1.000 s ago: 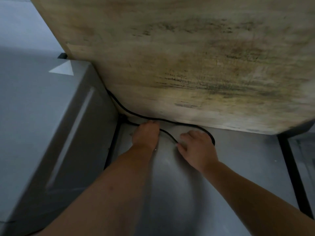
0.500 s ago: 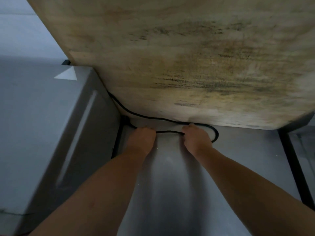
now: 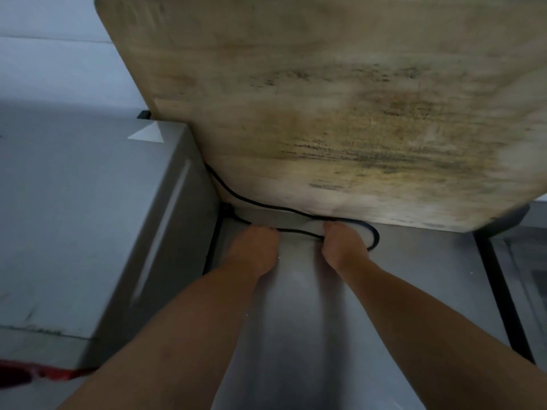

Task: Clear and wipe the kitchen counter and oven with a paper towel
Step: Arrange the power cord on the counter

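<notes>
Cord (image 3: 296,230) below board (image 3: 325,113): thin, limp, light; gripped by left hand (image 3: 254,250) and right hand (image 3: 343,248), fingers hidden, clench unconfirmed; best lifted by loop.

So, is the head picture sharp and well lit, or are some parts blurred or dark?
Head view: dim overall, with soft motion blur. The wooden board is the brightest part, its right edge smeared. The hands lie in shadow at the black cable, fingers hard to make out. A pale sheen runs down the metal counter. Wide-angle bending shows at the edges.
</notes>
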`<state>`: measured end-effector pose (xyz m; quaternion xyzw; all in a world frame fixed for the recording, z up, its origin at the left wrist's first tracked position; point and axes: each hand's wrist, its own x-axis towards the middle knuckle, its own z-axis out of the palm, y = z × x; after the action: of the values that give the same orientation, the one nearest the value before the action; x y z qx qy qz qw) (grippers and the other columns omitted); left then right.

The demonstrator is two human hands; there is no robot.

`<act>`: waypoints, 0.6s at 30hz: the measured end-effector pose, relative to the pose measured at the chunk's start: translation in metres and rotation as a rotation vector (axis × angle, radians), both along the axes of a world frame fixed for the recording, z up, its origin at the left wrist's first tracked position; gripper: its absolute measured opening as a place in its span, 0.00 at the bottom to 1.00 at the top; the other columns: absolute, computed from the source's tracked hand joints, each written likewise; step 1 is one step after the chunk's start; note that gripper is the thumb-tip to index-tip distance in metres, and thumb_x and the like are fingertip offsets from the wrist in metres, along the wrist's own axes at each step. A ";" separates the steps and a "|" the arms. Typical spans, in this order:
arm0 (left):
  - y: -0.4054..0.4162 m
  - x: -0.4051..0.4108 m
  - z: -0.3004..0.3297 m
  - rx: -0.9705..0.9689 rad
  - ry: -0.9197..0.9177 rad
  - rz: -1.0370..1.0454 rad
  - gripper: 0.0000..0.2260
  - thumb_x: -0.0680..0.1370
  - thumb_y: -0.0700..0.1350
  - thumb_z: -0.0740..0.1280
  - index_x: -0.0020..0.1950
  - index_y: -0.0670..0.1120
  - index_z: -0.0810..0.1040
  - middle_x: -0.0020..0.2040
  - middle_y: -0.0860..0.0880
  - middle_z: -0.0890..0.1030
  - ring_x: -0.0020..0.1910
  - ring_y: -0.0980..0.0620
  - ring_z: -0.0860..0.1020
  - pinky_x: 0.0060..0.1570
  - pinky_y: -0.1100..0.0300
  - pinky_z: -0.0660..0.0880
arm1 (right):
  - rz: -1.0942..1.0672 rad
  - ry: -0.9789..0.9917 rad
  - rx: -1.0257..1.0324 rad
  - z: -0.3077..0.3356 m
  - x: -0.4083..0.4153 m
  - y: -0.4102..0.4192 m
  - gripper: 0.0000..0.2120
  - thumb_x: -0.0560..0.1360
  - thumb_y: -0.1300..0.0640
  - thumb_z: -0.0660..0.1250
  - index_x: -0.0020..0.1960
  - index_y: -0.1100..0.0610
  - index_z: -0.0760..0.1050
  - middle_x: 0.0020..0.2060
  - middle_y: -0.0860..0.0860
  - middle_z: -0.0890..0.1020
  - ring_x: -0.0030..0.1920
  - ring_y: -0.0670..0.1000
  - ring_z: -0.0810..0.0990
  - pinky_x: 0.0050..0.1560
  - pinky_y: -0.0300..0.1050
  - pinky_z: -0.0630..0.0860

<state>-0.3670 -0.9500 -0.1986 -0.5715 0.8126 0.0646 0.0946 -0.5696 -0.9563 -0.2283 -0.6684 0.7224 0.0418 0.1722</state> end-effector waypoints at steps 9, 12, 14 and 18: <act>0.020 0.001 0.024 0.048 -0.042 -0.044 0.12 0.77 0.41 0.61 0.58 0.46 0.79 0.59 0.43 0.80 0.60 0.43 0.77 0.57 0.52 0.75 | 0.080 -0.010 0.137 0.019 0.010 0.028 0.15 0.75 0.62 0.61 0.61 0.58 0.72 0.56 0.59 0.78 0.57 0.60 0.77 0.51 0.47 0.73; 0.030 0.000 0.030 0.056 -0.071 -0.066 0.13 0.77 0.41 0.61 0.59 0.46 0.79 0.60 0.43 0.80 0.60 0.43 0.77 0.58 0.51 0.75 | 0.099 -0.001 0.165 0.033 0.013 0.034 0.17 0.75 0.62 0.60 0.64 0.58 0.71 0.58 0.59 0.78 0.59 0.60 0.77 0.52 0.45 0.72; 0.036 0.001 0.035 0.056 -0.076 -0.065 0.13 0.77 0.41 0.61 0.60 0.46 0.78 0.59 0.43 0.79 0.59 0.43 0.77 0.56 0.52 0.75 | 0.094 -0.005 0.161 0.042 0.016 0.038 0.19 0.74 0.61 0.60 0.65 0.58 0.71 0.60 0.59 0.78 0.60 0.59 0.76 0.54 0.46 0.73; 0.051 0.005 0.044 0.061 -0.073 -0.074 0.12 0.77 0.40 0.62 0.58 0.45 0.78 0.58 0.42 0.79 0.59 0.43 0.77 0.54 0.52 0.75 | 0.092 0.005 0.182 0.063 0.021 0.049 0.22 0.74 0.61 0.61 0.69 0.57 0.70 0.63 0.58 0.76 0.63 0.58 0.75 0.60 0.49 0.74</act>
<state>-0.3620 -0.8989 -0.1548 -0.5400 0.8267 0.0650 0.1439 -0.5491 -0.9073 -0.1657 -0.6825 0.6844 0.1169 0.2283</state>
